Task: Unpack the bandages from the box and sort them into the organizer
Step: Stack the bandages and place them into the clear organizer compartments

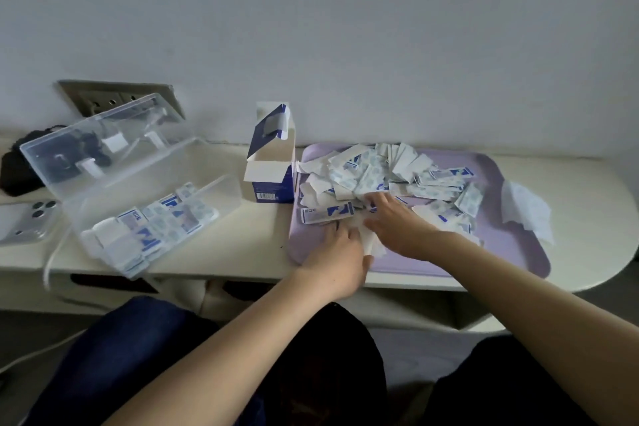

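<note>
Sifting at the front-left of the tray (501, 252), left hand (340, 252) pinches light, slippery bandages (377, 169); right hand (397, 221) rests on them, fingers spread. Probably best pinched by their edges.

Nothing can be read: the box (269, 188) at the back edge of the table (224, 252) bears a barcode (266, 196) and small print, the bandage wrappers (326, 213) blue marks, all too blurred

Before me, blue-and-white bandages (390, 173) lie heaped on the lilac tray (511, 252); the open blue box (273, 183) stands just left; the clear organizer (224, 190), lid raised, holds some.
</note>
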`<action>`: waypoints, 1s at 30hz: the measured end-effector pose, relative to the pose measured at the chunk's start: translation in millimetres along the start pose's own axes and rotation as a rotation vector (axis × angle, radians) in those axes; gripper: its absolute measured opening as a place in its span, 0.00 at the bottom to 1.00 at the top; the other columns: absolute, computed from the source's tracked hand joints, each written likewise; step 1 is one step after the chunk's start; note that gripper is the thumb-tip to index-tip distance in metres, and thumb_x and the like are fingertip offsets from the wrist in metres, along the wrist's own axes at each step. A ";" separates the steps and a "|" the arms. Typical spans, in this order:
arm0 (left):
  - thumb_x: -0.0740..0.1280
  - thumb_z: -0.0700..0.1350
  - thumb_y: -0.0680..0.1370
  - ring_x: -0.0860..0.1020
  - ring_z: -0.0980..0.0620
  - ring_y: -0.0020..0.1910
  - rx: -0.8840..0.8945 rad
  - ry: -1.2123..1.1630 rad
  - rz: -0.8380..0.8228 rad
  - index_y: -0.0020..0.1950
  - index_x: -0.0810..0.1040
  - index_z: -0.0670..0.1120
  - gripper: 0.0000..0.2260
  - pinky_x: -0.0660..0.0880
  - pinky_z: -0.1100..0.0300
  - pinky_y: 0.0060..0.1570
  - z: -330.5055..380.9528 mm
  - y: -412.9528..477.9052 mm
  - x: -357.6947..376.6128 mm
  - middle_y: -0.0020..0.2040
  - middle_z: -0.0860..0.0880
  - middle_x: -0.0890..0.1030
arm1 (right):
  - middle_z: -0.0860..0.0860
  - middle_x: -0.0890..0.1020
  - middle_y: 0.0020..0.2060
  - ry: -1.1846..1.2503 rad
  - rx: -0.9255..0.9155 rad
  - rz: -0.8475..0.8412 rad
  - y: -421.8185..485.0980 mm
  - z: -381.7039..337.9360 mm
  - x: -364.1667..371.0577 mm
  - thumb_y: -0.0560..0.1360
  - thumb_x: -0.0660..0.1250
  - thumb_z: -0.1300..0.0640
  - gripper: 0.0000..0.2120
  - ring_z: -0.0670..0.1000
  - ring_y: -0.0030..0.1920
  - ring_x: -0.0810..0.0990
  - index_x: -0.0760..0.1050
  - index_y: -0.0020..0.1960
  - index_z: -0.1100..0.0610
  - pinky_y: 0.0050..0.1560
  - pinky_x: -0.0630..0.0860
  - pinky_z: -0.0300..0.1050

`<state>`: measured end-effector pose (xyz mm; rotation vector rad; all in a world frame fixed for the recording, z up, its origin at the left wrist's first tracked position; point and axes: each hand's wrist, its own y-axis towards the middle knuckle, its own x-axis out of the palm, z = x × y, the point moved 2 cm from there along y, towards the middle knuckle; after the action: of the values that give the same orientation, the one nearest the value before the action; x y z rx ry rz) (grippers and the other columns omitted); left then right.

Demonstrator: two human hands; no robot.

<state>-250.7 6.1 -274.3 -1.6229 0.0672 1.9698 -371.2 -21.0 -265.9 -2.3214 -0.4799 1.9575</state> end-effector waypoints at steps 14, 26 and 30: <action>0.61 0.48 0.80 0.65 0.40 0.64 -0.153 0.157 0.158 0.69 0.63 0.40 0.21 0.59 0.51 0.67 -29.6 26.0 -19.9 0.65 0.40 0.65 | 0.60 0.65 0.64 -0.023 0.178 -0.010 -17.5 -2.0 -8.3 0.74 0.64 0.41 0.35 0.59 0.63 0.66 0.62 0.67 0.68 0.64 0.65 0.49; 0.60 0.43 0.80 0.73 0.43 0.59 -0.150 -0.183 0.145 0.66 0.64 0.40 0.16 0.67 0.58 0.51 -14.4 17.9 -19.1 0.65 0.41 0.66 | 0.61 0.68 0.63 0.463 0.308 0.056 -6.8 -10.1 4.8 0.75 0.64 0.62 0.21 0.59 0.62 0.69 0.62 0.64 0.66 0.59 0.69 0.47; 0.61 0.50 0.80 0.71 0.42 0.60 -0.195 0.013 0.210 0.65 0.64 0.40 0.19 0.65 0.54 0.59 -20.8 16.6 -19.7 0.63 0.39 0.69 | 0.62 0.69 0.56 0.647 0.427 0.074 -4.3 -7.8 4.4 0.76 0.57 0.65 0.18 0.56 0.54 0.70 0.60 0.65 0.66 0.50 0.72 0.47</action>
<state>-238.1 -23.7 -267.0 -1.8157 0.0540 2.1821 -363.8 -14.5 -267.6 -2.4894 0.0724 1.0659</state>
